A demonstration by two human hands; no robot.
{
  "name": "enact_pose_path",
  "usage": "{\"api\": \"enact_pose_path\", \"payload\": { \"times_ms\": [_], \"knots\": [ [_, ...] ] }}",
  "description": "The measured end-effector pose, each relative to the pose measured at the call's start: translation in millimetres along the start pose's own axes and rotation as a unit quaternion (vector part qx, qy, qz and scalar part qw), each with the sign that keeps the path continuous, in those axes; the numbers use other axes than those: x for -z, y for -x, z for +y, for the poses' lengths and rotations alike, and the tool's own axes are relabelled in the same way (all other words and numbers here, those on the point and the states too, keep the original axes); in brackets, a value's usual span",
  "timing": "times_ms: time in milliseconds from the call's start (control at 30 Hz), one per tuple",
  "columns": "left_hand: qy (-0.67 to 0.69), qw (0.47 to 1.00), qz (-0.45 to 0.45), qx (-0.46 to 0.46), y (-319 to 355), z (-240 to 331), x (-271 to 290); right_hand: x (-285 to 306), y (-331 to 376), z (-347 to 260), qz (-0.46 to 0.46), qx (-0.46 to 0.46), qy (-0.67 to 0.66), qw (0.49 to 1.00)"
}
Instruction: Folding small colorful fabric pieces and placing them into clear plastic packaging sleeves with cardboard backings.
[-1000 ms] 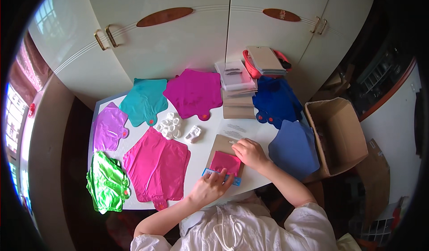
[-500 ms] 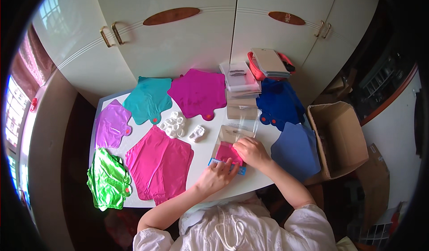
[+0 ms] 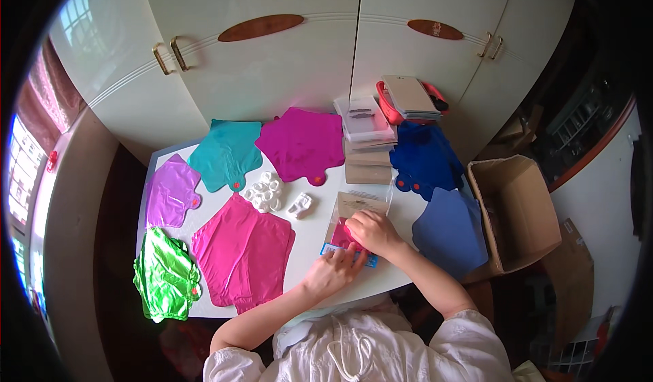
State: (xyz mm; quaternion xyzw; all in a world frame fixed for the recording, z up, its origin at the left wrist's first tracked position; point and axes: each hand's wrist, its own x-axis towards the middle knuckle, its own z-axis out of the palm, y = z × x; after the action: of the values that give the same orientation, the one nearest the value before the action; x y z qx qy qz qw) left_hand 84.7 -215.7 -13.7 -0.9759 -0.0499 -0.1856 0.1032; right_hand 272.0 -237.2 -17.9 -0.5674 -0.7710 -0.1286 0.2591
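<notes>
A clear bag with a card (image 3: 358, 202) in it lies at the front of the table, its near end bearing a blue printed strip (image 3: 371, 261). On its near half sits a small folded bright-pink piece (image 3: 339, 235). My right hand (image 3: 373, 232) is closed over that pink piece, with its fingertips hidden beneath it. My left hand (image 3: 333, 272) lies at the near end, its fingers stretched out against the pink piece and the blue strip. Left of it a large flat pink foil sheet (image 3: 243, 253) is spread out. White rolled bands (image 3: 264, 193) are heaped behind, with one separate roll (image 3: 300, 206) beside them.
Flat tabbed sheets in green (image 3: 165, 273), lilac (image 3: 173, 193), teal (image 3: 225, 154) and magenta (image 3: 301, 144) rim the table, dark blue (image 3: 426, 157) and slate-blue (image 3: 449, 231) at right. Bag stacks (image 3: 367, 120) and a red basket (image 3: 388, 106) stand behind; a cardboard box (image 3: 520, 212) at right.
My right hand has shifted slightly toward me and left, covering more of the pink piece. My left hand has barely moved, and the bag has slid slightly right.
</notes>
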Motion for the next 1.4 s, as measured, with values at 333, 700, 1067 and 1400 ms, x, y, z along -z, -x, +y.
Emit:
{"api": "enact_pose_path", "payload": {
  "times_ms": [333,700,1067,1400],
  "knots": [
    [-0.019,0.998,0.034,0.039,-9.7,-2.4,-8.0,18.9,3.7,7.1,0.054,-0.090,-0.115,0.988],
    [0.008,0.991,0.087,0.100,-18.2,1.2,13.5,1.6,68.8,-42.8,0.117,-0.372,-0.858,0.335],
    [0.011,0.989,0.073,0.125,-21.6,-8.4,26.4,5.0,55.6,-38.9,0.158,-0.397,-0.733,0.530],
    [0.081,0.982,0.075,0.153,-23.1,-6.2,34.0,-2.9,41.2,-50.8,0.148,-0.397,-0.478,0.770]
  ]
}}
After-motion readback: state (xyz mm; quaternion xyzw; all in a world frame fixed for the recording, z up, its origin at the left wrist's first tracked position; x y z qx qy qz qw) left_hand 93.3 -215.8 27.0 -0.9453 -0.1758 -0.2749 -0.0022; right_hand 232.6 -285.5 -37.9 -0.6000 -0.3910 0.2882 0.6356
